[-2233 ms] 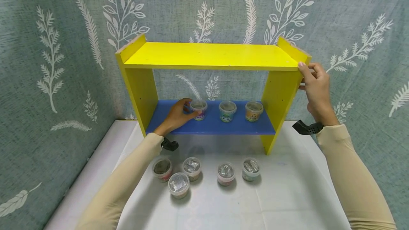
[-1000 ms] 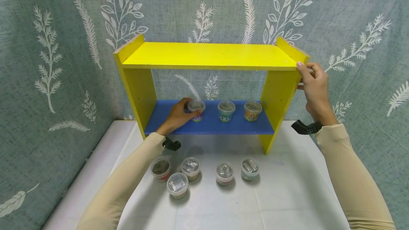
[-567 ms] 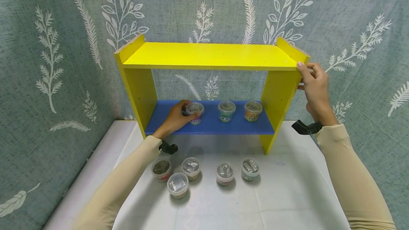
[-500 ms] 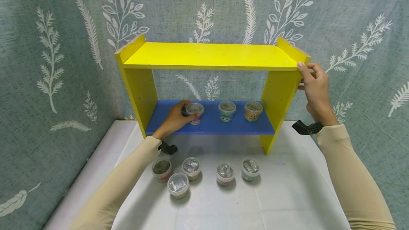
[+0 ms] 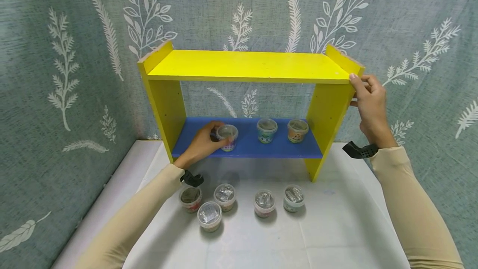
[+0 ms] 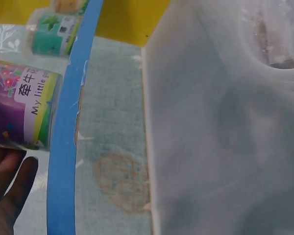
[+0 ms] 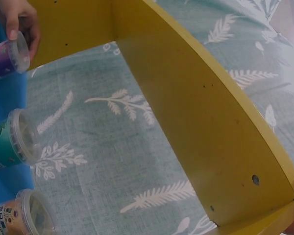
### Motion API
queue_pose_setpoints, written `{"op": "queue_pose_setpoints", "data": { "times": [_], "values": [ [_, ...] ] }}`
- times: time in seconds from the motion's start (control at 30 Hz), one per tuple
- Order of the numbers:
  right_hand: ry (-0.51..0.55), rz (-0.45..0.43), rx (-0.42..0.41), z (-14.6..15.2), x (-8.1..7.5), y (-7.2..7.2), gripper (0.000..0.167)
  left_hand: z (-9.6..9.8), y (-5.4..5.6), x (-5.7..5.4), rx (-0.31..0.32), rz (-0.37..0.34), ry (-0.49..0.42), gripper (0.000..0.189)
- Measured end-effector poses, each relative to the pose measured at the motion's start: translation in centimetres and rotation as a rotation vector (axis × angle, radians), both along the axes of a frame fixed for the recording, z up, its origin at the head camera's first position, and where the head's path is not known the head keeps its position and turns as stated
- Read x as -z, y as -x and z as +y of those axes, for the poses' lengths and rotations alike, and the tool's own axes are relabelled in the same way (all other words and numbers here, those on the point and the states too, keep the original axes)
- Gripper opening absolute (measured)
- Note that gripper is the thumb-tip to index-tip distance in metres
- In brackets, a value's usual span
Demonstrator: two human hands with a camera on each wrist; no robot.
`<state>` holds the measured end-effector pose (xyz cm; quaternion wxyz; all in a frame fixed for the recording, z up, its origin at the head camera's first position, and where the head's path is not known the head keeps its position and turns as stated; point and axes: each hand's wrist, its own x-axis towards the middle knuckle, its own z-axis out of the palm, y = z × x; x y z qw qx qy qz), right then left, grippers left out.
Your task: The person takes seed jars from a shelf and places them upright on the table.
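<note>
My left hand [image 5: 201, 144] holds a small clear-lidded tub with a purple label [image 5: 229, 141] between thumb and fingers, over the front part of the blue shelf board [image 5: 246, 149]. Printed flowers and the words "My little" show on its label in the left wrist view. Whether its base touches the board I cannot tell. At the yellow shelf unit's [image 5: 246, 64] upper right corner, my right hand [image 5: 373, 105] grips the side panel, thumb at the front edge. A teal-labelled tub [image 5: 267, 131] and an orange-labelled tub [image 5: 297, 131] stand upright on the blue board, to the right.
Several lidded tubs stand on the white tabletop [image 5: 328, 227] before the unit, among them a red-labelled tub [image 5: 191, 199] under my left wrist and a pale tub [image 5: 293, 199] at the right. A patterned cloth [image 5: 93, 94] hangs behind and at the left.
My left hand has brought the purple-labelled tub slightly left and forward, from beside the teal tub's row toward the board's front edge. My right hand keeps its grip on the unit.
</note>
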<state>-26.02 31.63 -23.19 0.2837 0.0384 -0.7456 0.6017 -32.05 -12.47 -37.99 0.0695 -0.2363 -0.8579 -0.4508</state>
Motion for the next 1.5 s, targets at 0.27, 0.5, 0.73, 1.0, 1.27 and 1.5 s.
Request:
{"op": "queue_pose_setpoints", "data": {
  "times": [0.27,0.5,0.73,1.0,1.27,1.5],
  "values": [
    [0.001,0.002,0.004,0.1,0.1,0.1,0.036,-0.4,-1.2,0.0,0.047,-0.005,-0.019,0.064],
    [0.008,0.006,0.004,0.2,0.0,0.2,0.036,-0.2,-2.3,-0.2,0.063,0.0,0.012,0.063],
    [0.005,0.006,0.007,0.1,0.0,0.0,0.037,0.1,-3.6,-0.1,0.082,-0.001,0.045,0.061],
    [-0.014,-0.002,0.02,0.1,0.1,0.0,0.033,0.1,-4.8,0.3,0.136,-0.001,0.039,0.062],
    [-0.017,-0.005,0.027,0.2,0.1,0.1,0.032,0.2,-5.8,0.9,0.198,0.013,0.039,0.062],
    [-0.029,-0.001,0.031,-0.1,0.1,0.0,0.034,0.4,-6.9,1.2,0.221,0.012,0.049,0.061]
  ]
}}
